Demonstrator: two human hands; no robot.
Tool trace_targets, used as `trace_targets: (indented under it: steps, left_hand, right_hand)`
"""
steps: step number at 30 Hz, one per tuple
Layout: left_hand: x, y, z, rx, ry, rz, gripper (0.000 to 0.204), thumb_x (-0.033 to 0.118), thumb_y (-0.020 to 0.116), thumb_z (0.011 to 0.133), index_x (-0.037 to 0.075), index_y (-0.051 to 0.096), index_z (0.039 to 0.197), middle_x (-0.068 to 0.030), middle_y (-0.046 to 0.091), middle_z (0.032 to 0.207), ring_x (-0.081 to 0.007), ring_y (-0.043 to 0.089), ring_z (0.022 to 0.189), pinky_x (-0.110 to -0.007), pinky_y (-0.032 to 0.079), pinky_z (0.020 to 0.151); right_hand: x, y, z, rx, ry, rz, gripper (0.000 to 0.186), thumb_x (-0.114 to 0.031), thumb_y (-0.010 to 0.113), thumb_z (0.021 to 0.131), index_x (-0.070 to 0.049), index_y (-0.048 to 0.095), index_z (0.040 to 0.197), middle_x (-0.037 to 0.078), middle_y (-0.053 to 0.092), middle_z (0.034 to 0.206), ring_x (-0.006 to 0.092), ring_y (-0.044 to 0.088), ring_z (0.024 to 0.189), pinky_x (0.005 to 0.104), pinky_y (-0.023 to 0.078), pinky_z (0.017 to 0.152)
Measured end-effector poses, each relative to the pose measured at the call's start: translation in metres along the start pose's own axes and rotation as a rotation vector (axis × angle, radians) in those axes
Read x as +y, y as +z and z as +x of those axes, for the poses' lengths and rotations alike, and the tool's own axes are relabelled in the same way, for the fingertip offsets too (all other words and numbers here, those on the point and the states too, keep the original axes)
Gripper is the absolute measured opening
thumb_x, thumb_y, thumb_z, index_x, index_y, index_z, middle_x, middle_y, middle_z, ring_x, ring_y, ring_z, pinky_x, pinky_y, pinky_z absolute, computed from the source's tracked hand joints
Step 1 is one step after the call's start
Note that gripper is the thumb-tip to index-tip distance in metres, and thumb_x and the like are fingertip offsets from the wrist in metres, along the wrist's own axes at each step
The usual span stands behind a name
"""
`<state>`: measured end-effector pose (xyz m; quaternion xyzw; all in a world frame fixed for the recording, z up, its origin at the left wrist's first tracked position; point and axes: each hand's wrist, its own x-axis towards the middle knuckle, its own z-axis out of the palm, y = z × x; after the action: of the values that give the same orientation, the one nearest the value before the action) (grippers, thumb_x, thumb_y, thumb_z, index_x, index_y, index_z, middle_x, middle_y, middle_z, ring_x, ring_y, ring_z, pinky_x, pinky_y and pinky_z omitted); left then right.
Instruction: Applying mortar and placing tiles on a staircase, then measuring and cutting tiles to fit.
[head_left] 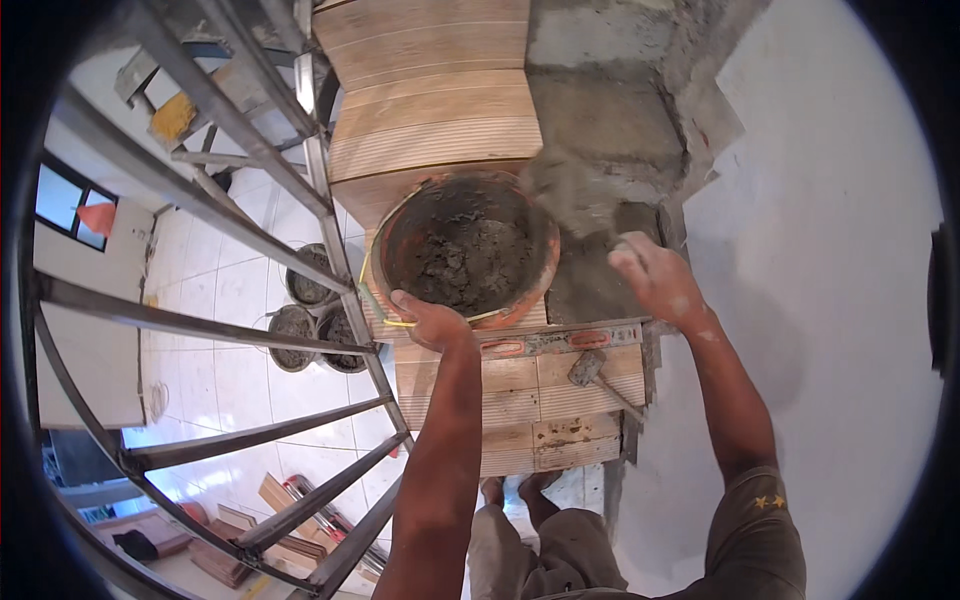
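Observation:
A round orange bucket stands on a wood-look tiled step, with wet grey mortar inside. Its yellow handle lies down along the rim. My left hand is closed on the near rim of this bucket. To the right, my right hand is wrapped round the handle of a trowel, whose blade is smeared by motion. The trowel is over the untiled, mortar-covered part of the stair, just right of the bucket.
A spirit level lies along the step edge; a mallet rests below it. Metal railing runs down the left. Several mortar buckets stand on the white floor beyond. A white wall borders the right.

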<state>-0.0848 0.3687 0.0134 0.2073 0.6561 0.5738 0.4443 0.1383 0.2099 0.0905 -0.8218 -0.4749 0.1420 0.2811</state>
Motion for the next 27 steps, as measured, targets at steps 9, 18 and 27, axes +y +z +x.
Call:
trace_targets:
  steps: [9,18,27]
  left_hand:
    - [-0.016,0.000,0.016,0.135,-0.243,0.106,0.101,0.076,0.049,0.090,-0.020,0.059,0.120,-0.0374,0.061,0.121,-0.0488,0.060,0.113,-0.048,0.045,0.103]
    - [-0.028,-0.007,0.038,0.122,-0.263,0.157,0.091,0.070,0.048,0.095,-0.015,0.058,0.127,-0.0357,0.060,0.124,-0.0451,0.061,0.114,-0.047,0.048,0.099]
    - [-0.020,-0.004,0.026,0.177,-0.228,0.168,0.096,0.071,0.054,0.092,-0.021,0.059,0.118,-0.0371,0.063,0.118,-0.0452,0.063,0.110,-0.047,0.049,0.096]
  right_hand:
    - [-0.102,0.135,0.116,-0.396,-0.357,-0.798,0.019,-0.020,0.062,0.091,-0.008,0.077,0.092,0.015,0.076,0.096,0.0297,0.074,0.095,0.0423,0.058,0.080]
    - [-0.136,0.140,0.094,-0.808,-0.194,-0.529,0.040,-0.037,0.058,0.098,-0.001,0.074,0.095,0.018,0.074,0.095,0.0337,0.073,0.084,0.0427,0.056,0.076]
    - [-0.098,0.074,0.080,-0.823,0.165,0.268,0.044,-0.044,0.052,0.104,-0.004,0.062,0.089,0.003,0.056,0.068,0.0129,0.055,0.055,0.0311,0.046,0.050]
